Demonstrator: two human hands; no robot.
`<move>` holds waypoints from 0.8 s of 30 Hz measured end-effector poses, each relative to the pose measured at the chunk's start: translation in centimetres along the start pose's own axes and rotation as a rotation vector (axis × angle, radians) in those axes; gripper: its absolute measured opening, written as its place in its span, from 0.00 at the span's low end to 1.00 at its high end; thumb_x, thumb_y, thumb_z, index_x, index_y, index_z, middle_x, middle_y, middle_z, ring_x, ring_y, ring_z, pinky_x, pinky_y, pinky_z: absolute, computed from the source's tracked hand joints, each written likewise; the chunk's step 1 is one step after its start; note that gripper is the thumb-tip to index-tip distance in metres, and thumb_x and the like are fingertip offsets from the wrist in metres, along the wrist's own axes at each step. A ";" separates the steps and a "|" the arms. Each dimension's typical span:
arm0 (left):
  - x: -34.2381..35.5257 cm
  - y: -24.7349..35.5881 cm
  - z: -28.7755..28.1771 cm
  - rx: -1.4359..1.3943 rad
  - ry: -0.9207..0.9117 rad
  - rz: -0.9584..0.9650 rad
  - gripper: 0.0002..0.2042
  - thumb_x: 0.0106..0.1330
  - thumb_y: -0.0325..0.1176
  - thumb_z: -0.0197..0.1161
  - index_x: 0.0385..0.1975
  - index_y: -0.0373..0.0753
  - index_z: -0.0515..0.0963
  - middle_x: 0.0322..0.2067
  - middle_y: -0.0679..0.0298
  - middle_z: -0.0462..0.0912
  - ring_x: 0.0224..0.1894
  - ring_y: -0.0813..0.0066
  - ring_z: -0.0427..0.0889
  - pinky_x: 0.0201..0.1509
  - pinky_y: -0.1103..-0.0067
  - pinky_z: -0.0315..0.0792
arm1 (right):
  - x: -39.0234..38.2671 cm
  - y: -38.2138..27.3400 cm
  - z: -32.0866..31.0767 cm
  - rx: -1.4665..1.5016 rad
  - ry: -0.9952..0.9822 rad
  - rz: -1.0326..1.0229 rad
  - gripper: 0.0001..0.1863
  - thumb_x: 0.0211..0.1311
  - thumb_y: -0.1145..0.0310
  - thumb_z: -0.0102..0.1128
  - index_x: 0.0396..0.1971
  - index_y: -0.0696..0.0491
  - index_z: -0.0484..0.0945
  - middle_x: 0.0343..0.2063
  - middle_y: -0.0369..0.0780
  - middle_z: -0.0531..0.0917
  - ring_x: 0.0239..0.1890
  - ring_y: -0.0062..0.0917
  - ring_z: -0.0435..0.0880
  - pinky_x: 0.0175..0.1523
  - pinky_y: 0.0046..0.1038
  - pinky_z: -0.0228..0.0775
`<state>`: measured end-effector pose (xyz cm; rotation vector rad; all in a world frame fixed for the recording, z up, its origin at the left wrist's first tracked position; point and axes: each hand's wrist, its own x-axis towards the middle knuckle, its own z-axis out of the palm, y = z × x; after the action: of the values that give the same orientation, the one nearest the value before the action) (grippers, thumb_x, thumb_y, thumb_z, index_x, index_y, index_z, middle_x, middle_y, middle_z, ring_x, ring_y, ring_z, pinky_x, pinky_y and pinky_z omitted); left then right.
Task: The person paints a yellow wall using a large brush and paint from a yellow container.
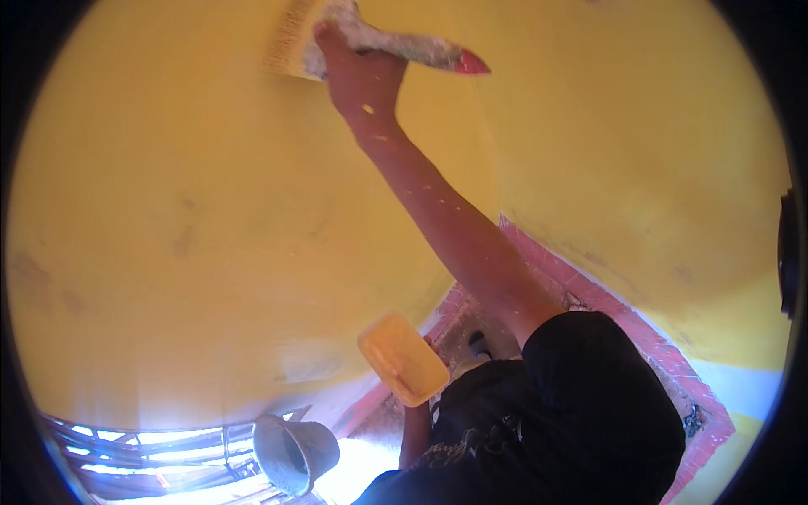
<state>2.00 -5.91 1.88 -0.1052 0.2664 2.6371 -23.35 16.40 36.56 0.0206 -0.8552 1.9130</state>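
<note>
High on the yellow wall (227, 185), my right hand (364, 80) is closed round a wide paintbrush (425, 50). Its handle is smeared with whitish paint and ends in a red tip pointing right. The pale bristles point left and appear to touch the wall, slightly blurred. Small paint spots dot my right hand and forearm. Lower down, close to my body, my left hand (416, 415) holds a shallow yellow-orange plastic container (402, 358) from beneath. The container hides most of that hand's fingers. Paint-coloured smears show inside it.
A grey bucket (313, 448) stands at the lower left, beside bright slatted openings (156, 459). A pink band (581, 282) runs along the foot of the walls and round the corner. Another yellow wall (623, 143) rises at right. A dark object (788, 252) juts in at the right edge.
</note>
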 end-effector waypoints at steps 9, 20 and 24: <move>0.2 -0.5 2.5 -0.100 -0.075 -0.075 0.35 0.55 0.53 0.59 0.56 0.36 0.59 0.50 0.49 0.68 0.50 0.51 0.70 0.50 0.53 0.68 | -10.9 15.2 -27.8 -0.544 0.386 0.428 0.20 0.46 0.72 0.65 0.39 0.64 0.71 0.33 0.40 0.77 0.37 0.22 0.77 0.38 0.24 0.71; 1.2 0.2 1.6 -0.094 -0.153 -0.079 0.32 0.55 0.49 0.61 0.54 0.35 0.61 0.50 0.49 0.66 0.47 0.50 0.72 0.50 0.53 0.69 | 1.7 3.7 -8.4 0.023 0.121 0.178 0.17 0.47 0.70 0.67 0.35 0.57 0.71 0.30 0.35 0.76 0.30 0.18 0.74 0.32 0.24 0.68; 1.2 0.4 1.5 -0.166 -0.119 -0.064 0.32 0.55 0.49 0.60 0.55 0.37 0.60 0.52 0.50 0.65 0.51 0.50 0.69 0.54 0.50 0.64 | 1.4 6.8 -11.4 -0.053 0.094 0.318 0.15 0.47 0.70 0.67 0.35 0.56 0.72 0.29 0.34 0.75 0.30 0.17 0.74 0.31 0.24 0.68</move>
<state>0.74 -5.37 3.23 -0.0114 0.0041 2.5868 -25.54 22.25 24.78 -0.2493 -0.8855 2.1663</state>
